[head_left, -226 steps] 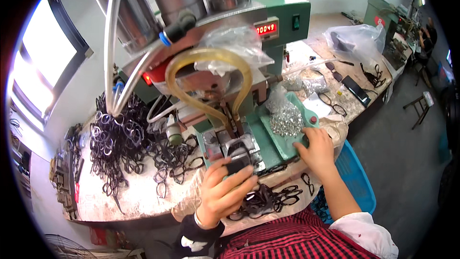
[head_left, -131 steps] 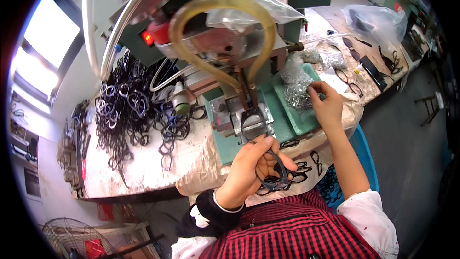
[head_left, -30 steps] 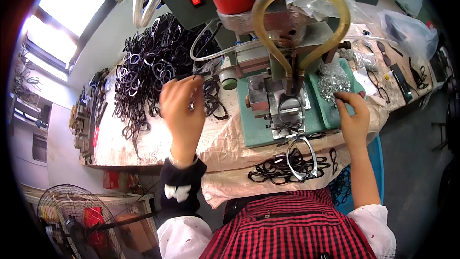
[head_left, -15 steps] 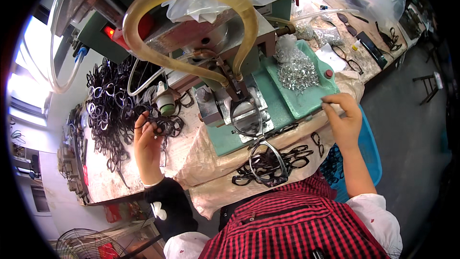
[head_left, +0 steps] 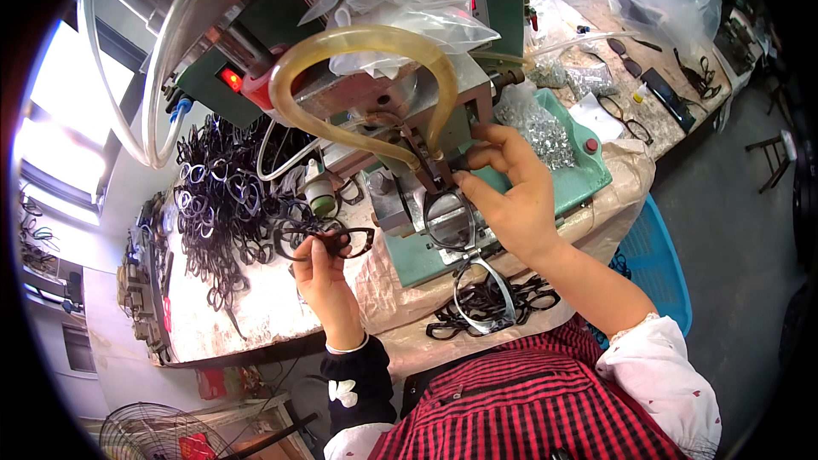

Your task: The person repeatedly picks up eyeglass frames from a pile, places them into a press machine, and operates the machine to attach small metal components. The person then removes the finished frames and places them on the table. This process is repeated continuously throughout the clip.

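My left hand (head_left: pixel 328 290) pinches a black eyeglass frame (head_left: pixel 368 243) by its middle, beside the machine. My right hand (head_left: pixel 521 200) reaches to the head of the green press-like machine (head_left: pixel 426 266). Its fingers are bent around a spot by the metal jaws (head_left: pixel 436 172), and what they grip there is hidden. Under the jaws sits one rim of a grey-and-black eyeglass frame (head_left: pixel 499 271). The frame's other rim hangs toward me, over several black frames (head_left: pixel 532 296) lying at the table's front edge.
At the left lies a big heap of dark eyeglass frames (head_left: pixel 223 179). Small metal parts (head_left: pixel 552 138) fill a green tray (head_left: pixel 573 186) at the right. A blue basket (head_left: pixel 660 260) stands below the table. A thick yellowish hose (head_left: pixel 358 37) arches over the machine.
My left hand has come from the heap toward the machine with a black eyeglass frame. My right hand has moved from beside the green tray left to the machine's jaws. The view has shifted slightly.
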### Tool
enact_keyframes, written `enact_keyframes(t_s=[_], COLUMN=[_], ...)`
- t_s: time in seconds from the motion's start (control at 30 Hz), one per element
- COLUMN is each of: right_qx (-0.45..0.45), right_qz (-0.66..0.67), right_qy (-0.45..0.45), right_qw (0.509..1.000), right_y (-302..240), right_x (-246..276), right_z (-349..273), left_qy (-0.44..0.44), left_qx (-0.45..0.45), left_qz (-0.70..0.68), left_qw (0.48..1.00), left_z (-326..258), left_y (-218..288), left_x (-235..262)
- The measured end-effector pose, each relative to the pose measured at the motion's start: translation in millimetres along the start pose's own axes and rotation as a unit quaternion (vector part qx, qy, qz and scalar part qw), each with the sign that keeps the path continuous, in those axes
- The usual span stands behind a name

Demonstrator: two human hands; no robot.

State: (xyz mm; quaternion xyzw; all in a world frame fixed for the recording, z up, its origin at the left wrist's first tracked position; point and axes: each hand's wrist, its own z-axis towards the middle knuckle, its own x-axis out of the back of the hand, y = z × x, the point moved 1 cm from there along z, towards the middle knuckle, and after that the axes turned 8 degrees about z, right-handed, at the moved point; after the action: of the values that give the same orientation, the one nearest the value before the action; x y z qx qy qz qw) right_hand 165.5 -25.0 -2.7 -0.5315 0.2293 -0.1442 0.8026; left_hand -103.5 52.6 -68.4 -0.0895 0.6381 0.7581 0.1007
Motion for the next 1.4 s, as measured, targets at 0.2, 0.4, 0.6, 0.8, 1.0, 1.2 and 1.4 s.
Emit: enact_keyframes(t_s=[0.2, 0.4, 0.6, 0.8, 1.0, 1.2, 1.4], right_qx=[-0.054, -0.086, -0.075, -0.047, -0.195, -0.107, -0.081], right_qz=[0.065, 0.122, 0.125, 0.090, 0.233, 0.088, 0.114], right_qy=[-0.020, -0.024, -0.025, -0.034, -0.029, -0.024, 0.010], right_qw=[0.996, 0.989, 0.989, 0.994, 0.952, 0.990, 0.990], right_y=[-15, -26, -17, -17, -54, -27, -22], right_x=[-3, -15, -12, -15, -14, -14, -19], right_z=[3, -5, -10, -4, -11, -4, -6], left_qy=[-0.174, -0.141, -0.136, -0.134, -0.173, -0.187, -0.130], left_qx=[-0.327, -0.378, -0.347, -0.360, -0.342, -0.341, -0.389], left_qz=[-0.009, 0.116, 0.101, 0.127, 0.046, 0.060, 0.145], left_qw=[0.929, 0.908, 0.922, 0.915, 0.922, 0.919, 0.901], left_z=[-4, 12, 12, 13, 2, -17, 18], left_y=[108, 109, 112, 113, 111, 114, 114], left_x=[-87, -105, -105, -102, -106, -97, -102])
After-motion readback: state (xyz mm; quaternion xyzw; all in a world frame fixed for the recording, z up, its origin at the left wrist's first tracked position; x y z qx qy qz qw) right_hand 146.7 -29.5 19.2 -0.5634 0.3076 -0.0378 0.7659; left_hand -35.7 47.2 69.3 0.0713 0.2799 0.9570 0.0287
